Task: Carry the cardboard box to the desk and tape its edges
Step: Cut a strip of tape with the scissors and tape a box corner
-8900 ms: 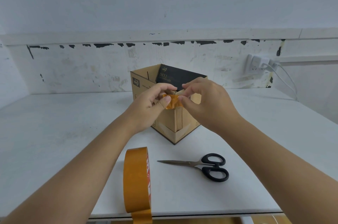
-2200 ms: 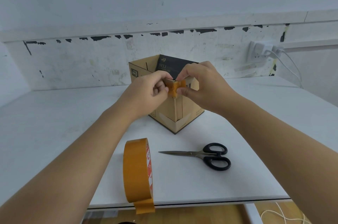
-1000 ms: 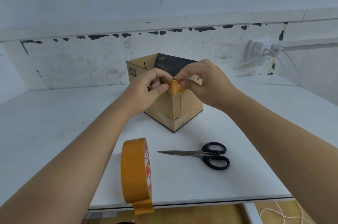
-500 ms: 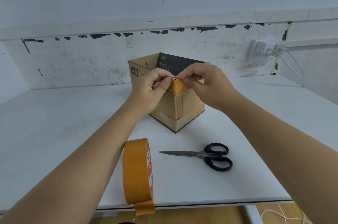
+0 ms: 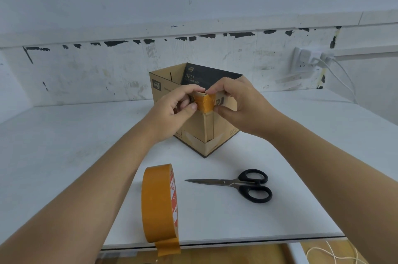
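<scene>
An open cardboard box (image 5: pixel 224 125) stands on the white desk (image 5: pixel 64 156), one corner turned toward me. A short piece of orange tape (image 5: pixel 205 103) wraps the top of that near corner. My left hand (image 5: pixel 172 112) presses the tape's left side with thumb and fingers. On the right side, my right hand (image 5: pixel 237 106) pinches the tape against the box's wall. A dark box printed "DELI" (image 5: pixel 206 79) sits inside the carton.
A roll of orange tape (image 5: pixel 160 203) stands on edge near the desk's front edge, its loose end hanging over. Black-handled scissors (image 5: pixel 241 184) lie to its right. A wall socket with a plug and white cable (image 5: pixel 310 61) is at the back right.
The tape piece, earlier held loosely at the corner's top, now lies flatter around the corner. Both hands have stayed at the corner, with fingers shifting slightly as they press.
</scene>
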Demonstrator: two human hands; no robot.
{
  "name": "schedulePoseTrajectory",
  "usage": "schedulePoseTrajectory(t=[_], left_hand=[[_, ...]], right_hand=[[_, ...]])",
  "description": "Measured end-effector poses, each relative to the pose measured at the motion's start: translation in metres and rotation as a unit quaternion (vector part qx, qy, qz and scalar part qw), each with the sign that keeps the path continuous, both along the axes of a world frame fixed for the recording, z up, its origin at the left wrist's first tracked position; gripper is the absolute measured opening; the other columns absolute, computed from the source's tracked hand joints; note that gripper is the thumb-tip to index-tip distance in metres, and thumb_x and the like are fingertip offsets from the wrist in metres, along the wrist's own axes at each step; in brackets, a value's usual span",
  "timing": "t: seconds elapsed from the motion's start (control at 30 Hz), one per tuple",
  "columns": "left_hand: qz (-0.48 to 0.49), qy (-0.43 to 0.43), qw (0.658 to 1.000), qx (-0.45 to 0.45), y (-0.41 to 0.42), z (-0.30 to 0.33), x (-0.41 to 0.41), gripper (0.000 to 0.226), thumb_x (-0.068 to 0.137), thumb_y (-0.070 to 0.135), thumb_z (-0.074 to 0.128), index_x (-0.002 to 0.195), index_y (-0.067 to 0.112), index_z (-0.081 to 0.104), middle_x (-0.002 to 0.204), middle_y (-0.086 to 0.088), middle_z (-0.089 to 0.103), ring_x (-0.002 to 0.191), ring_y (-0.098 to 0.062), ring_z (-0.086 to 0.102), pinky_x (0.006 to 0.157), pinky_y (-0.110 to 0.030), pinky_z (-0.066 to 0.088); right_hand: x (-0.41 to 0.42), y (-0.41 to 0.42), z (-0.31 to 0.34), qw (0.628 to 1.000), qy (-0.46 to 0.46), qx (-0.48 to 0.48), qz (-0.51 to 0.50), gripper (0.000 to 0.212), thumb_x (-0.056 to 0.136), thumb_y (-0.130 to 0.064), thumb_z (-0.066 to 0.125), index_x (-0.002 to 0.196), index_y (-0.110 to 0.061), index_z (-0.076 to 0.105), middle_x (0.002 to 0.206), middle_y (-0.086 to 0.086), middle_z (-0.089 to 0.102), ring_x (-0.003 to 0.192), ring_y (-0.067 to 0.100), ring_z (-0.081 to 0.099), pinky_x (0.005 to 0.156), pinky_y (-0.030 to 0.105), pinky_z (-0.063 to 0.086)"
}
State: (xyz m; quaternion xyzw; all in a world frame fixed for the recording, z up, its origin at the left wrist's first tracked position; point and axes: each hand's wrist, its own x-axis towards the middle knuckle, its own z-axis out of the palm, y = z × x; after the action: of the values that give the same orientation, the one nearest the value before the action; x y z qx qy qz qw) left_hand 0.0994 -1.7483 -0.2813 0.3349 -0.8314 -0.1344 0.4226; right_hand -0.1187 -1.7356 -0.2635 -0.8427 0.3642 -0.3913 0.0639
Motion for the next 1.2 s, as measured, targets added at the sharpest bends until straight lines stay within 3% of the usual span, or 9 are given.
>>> schedulePoseTrajectory(t=[0.1,0.37,0.6,0.73,0.87,1.03,1.2], left_hand=[[0.001,0.01,1.0,0.003,0.003,-0.001,-0.002,0.036,0.093,0.021,0.055,0.122,0.041,0.048,0.07,0.017,0.035,0.069,-0.001,0.044,0.072,-0.008,0.04],[0.014,-0.007,1.0,-0.011,0.0,0.0,-0.001,0.034,0.095,0.015,0.054,0.124,0.031,0.05,0.068,0.013,0.035,0.067,-0.003,0.044,0.071,-0.007,0.037],[0.017,-0.021,1.0,-0.003,0.001,0.003,0.0,0.034,0.096,0.012,0.051,0.123,0.032,0.049,0.069,0.008,0.035,0.066,-0.002,0.044,0.073,-0.007,0.039],[0.007,0.041,0.998,0.039,0.005,0.003,-0.005,0.022,0.096,0.03,0.048,0.115,0.036,0.056,0.08,-0.019,0.05,0.074,-0.023,0.05,0.071,-0.017,0.047],[0.04,0.094,0.995,0.01,0.004,0.002,-0.018,0.006,0.093,0.035,0.055,0.097,0.034,0.059,0.053,0.015,0.038,0.05,-0.002,0.037,0.055,-0.008,0.037],[0.028,0.102,0.994,0.019,0.004,0.005,-0.017,0.006,0.094,0.026,0.056,0.089,0.028,0.059,0.047,0.019,0.042,0.045,0.0,0.036,0.051,-0.004,0.031],[0.002,0.091,0.995,0.028,0.004,0.003,-0.012,0.009,0.094,0.025,0.055,0.098,0.031,0.059,0.057,0.02,0.042,0.055,-0.001,0.038,0.059,-0.007,0.037]], right_hand=[[0.005,0.001,-0.002,1.0,-0.004,-0.013,-0.017,0.029,0.085,-0.013,0.07,0.112,-0.022,0.063,0.105,-0.006,0.064,0.104,0.021,0.047,0.087,0.035,0.044],[-0.001,-0.002,0.005,1.0,0.007,0.008,0.015,0.028,0.086,-0.022,0.071,0.112,-0.026,0.065,0.102,-0.015,0.062,0.104,0.024,0.049,0.091,0.044,0.043],[0.002,-0.008,0.004,0.999,-0.032,0.0,0.024,0.02,0.089,-0.011,0.066,0.108,-0.018,0.07,0.091,-0.008,0.068,0.096,0.029,0.059,0.089,0.048,0.047],[0.007,-0.005,0.0,0.997,-0.062,-0.003,0.036,0.011,0.09,-0.021,0.067,0.1,-0.022,0.069,0.086,-0.012,0.068,0.09,0.023,0.057,0.087,0.04,0.044],[0.014,-0.006,-0.003,0.992,-0.124,0.009,0.031,0.011,0.086,-0.029,0.071,0.091,-0.02,0.071,0.078,-0.006,0.067,0.086,0.029,0.053,0.08,0.038,0.042],[0.018,-0.005,0.0,0.991,-0.128,0.022,0.032,0.008,0.085,-0.027,0.071,0.087,-0.02,0.069,0.082,-0.001,0.07,0.088,0.035,0.056,0.081,0.044,0.046],[0.015,-0.002,0.004,0.988,-0.136,0.021,0.068,0.001,0.088,-0.019,0.069,0.087,-0.02,0.068,0.079,-0.002,0.07,0.072,0.029,0.062,0.07,0.044,0.05]])
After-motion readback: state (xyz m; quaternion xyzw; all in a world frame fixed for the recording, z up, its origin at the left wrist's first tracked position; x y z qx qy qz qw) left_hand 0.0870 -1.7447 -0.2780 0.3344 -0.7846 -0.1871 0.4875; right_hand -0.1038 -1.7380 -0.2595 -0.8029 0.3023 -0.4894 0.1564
